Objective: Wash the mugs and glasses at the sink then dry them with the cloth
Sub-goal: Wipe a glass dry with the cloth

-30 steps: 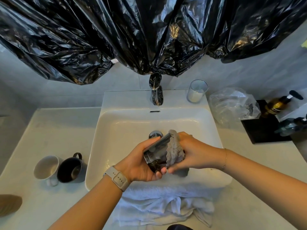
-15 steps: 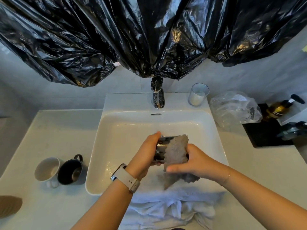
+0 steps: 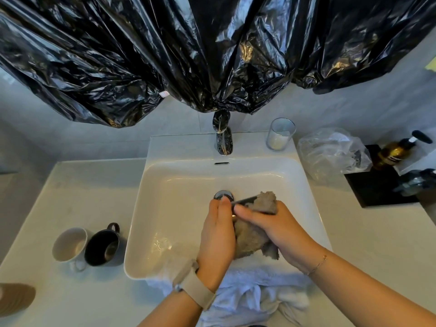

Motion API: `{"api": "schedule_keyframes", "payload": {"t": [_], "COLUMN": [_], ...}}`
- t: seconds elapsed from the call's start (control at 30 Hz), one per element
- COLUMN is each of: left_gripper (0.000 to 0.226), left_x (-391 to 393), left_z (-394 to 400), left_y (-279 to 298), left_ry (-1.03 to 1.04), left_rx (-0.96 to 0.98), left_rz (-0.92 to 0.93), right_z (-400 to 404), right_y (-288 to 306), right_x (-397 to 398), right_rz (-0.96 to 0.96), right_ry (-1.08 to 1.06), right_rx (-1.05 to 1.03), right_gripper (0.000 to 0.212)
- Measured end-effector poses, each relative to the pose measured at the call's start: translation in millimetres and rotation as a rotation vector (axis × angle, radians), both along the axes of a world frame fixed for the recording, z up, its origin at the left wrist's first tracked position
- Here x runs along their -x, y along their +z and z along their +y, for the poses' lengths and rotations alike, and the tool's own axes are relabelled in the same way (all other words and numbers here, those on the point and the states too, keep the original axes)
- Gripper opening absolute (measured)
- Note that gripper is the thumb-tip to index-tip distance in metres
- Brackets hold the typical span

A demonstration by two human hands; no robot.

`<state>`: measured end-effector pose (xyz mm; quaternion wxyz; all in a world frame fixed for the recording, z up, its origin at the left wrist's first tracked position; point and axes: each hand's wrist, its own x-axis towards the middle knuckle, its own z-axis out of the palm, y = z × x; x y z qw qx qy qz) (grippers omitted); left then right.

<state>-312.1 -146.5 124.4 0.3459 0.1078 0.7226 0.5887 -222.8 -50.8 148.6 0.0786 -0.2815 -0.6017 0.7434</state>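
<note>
Two mugs [image 3: 86, 246] on counter; one glass [image 3: 280, 134] behind sink [image 3: 179, 185].

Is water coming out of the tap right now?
No, no stream falls from the tap into the sink; the basin below its spout shows only bare white surface and the drain.

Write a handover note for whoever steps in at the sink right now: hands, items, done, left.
Left hand grips a glass over the basin. Right hand presses the grey cloth round it.
White mug and dark mug stand on the counter, left of the sink. Clear glass stands on the sink ledge beside the tap.
Done: cannot tell which are washed.
Left: finish this glass, then the rest.
</note>
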Motion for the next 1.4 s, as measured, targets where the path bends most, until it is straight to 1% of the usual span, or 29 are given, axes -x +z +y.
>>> {"api": "schedule_keyframes", "payload": {"t": [0.03,0.1,0.13,0.2,0.23,0.27,0.33,0.4,0.47,0.53,0.57,0.63,0.67,0.7,0.73,0.77,0.83,0.87,0.9,0.97,1.03,1.07,1.1,1.17,1.23,1.27,1.3,1.37,1.4], "left_gripper": [0.058,0.048,0.044,0.045,0.046,0.045,0.043,0.041,0.044,0.037,0.032,0.032,0.034,0.038,0.040,0.037,0.030,0.030,0.032,0.042,0.057,0.062,0.065,0.065,0.059,0.058,0.056,0.049,0.043], "left_x": [-3,-2,3,15,19,20,14,5,-2,-8,-11,-16,-19,-20,-21,-20,-16,-13,-11,-6,1,5,9,14,14,13,12,10,9], "left_z": [-3,-7,-7,-6,-5,-4,-1,2,1,-6,-11,-20,-23,-24,-26,-27,-29,-29,-26,-21,-15,-14,-15,-15,-13,-13,-14,-21,-26], "left_y": [-2,-4,-6,-7,-5,-4,0,4,9,11,11,10,9,7,4,1,-5,-8,-11,-11,-6,-4,-3,0,2,2,2,-3,-5], "left_ry": [-0.019,-0.075,-0.099,-0.164,-0.203,-0.233,-0.213,-0.149,-0.128,-0.127,-0.136,-0.171,-0.178,-0.177,-0.182,-0.206,-0.291,-0.326,-0.355,-0.425,-0.491,-0.510,-0.522,-0.490,-0.366,-0.306,-0.254,-0.210,-0.226], "left_rx": [0.019,0.041,0.062,0.100,0.127,0.143,0.139,0.117,0.069,-0.010,-0.034,-0.067,-0.097,-0.131,-0.162,-0.171,-0.135,-0.118,-0.112,-0.110,-0.057,-0.025,-0.010,0.000,-0.002,-0.009,-0.030,-0.083,-0.080], "left_rz": [0.043,0.092,0.071,-0.063,-0.126,-0.157,-0.169,-0.090,0.036,0.082,0.094,0.124,0.123,0.127,0.161,0.239,0.430,0.470,0.456,0.301,0.017,-0.137,-0.246,-0.317,-0.349,-0.319,-0.248,0.025,0.190], "right_z": [0,1,2,2,0,-2,-8,-15,-19,-22,-24,-25,-24,-23,-21,-20,-18,-19,-19,-21,-22,-23,-24,-29,-36,-39,-40,-36,-35], "right_y": [0,-1,-2,-3,-4,-6,-5,1,8,14,18,23,22,21,19,16,10,8,5,-3,-9,-10,-12,-12,-12,-12,-11,-10,-8], "right_x": [1,-2,-6,-17,-21,-24,-23,-19,-18,-25,-29,-36,-38,-38,-38,-38,-35,-34,-32,-31,-32,-32,-32,-30,-21,-17,-13,-9,-9], "right_rz": [-0.023,-0.035,-0.021,-0.010,-0.021,-0.031,-0.052,-0.048,-0.039,0.017,0.058,0.095,0.096,0.081,0.050,0.023,-0.008,-0.024,-0.037,-0.037,-0.032,-0.054,-0.080,-0.074,-0.070,-0.082,-0.088,-0.060,-0.033], "right_ry": [-0.027,0.031,0.111,0.260,0.299,0.297,0.185,0.079,0.052,0.073,0.097,0.145,0.148,0.124,0.086,0.058,0.016,-0.011,-0.046,-0.112,-0.115,-0.093,-0.071,-0.057,-0.088,-0.111,-0.120,-0.099,-0.086], "right_rx": [0.080,0.183,0.218,0.244,0.217,0.133,-0.126,-0.268,-0.280,-0.237,-0.204,-0.124,-0.083,-0.033,0.038,0.145,0.342,0.386,0.382,0.250,-0.001,-0.124,-0.224,-0.320,-0.276,-0.227,-0.180,-0.024,0.103], "right_gripper": [0.027,0.025,0.023,0.033,0.040,0.045,0.044,0.031,0.033,0.038,0.036,0.024,0.016,0.013,0.018,0.024,0.030,0.032,0.032,0.026,0.013,0.010,0.011,0.016,0.019,0.022,0.023,0.021,0.022]}}
